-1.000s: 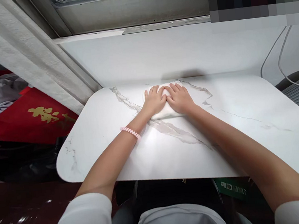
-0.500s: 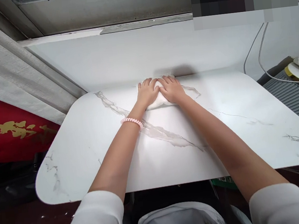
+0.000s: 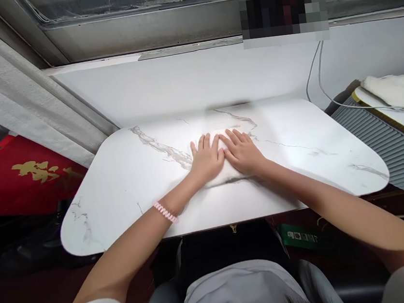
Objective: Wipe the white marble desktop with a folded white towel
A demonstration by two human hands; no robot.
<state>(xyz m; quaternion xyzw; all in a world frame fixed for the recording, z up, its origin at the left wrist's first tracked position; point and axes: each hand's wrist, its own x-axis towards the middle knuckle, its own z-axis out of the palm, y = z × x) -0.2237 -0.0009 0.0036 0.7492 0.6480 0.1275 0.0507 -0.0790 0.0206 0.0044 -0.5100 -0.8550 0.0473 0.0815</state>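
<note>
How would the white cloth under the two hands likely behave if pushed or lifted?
The white cloth is probably floppy: its surface looks soft, its edge uneven. It likely slides fairly easily, since the table looks smooth. Rolling or tipping seems unlikely, as it lies low beneath the left hand and right hand.

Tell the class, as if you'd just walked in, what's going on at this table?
A person has the left hand and right hand side by side, palms down, on a white cloth. The cloth lies flat on a white, grey-veined table. A pink coiled band circles the left arm near the wrist.
</note>
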